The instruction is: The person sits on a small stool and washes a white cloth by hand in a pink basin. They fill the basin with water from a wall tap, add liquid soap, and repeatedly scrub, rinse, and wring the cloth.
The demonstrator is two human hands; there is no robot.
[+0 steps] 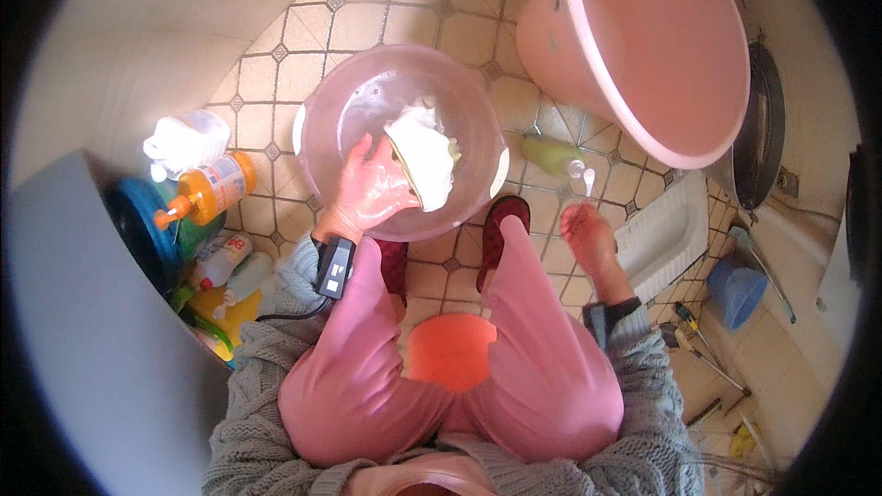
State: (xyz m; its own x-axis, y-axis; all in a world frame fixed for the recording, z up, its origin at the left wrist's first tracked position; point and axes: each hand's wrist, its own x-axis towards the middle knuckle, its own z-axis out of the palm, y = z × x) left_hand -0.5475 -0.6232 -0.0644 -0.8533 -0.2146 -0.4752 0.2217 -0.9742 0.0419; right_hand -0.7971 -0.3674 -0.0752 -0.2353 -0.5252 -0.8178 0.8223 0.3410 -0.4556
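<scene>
My left hand (379, 182) grips a wet white cloth item (427, 151) with a greenish edge, holding it over a translucent pinkish plastic basin (324, 179). Wet skin shines on that hand, and a little water seems to lie in the basin. To the right, my right hand (589, 238) is blurred, with its fingers curled. It is just below the white nozzle of a green pump bottle (551, 155); whether anything is in it cannot be told. Both wrists wear black straps with small devices.
A large pink tub (551, 48) stands at the upper right, near a squat toilet pan (665, 234). On the left are an orange pump bottle (217, 186), a white jug (189, 141) and several other bottles. An orange-red plastic thing (451, 351) shows between my legs. A blue bucket (736, 293) is far right.
</scene>
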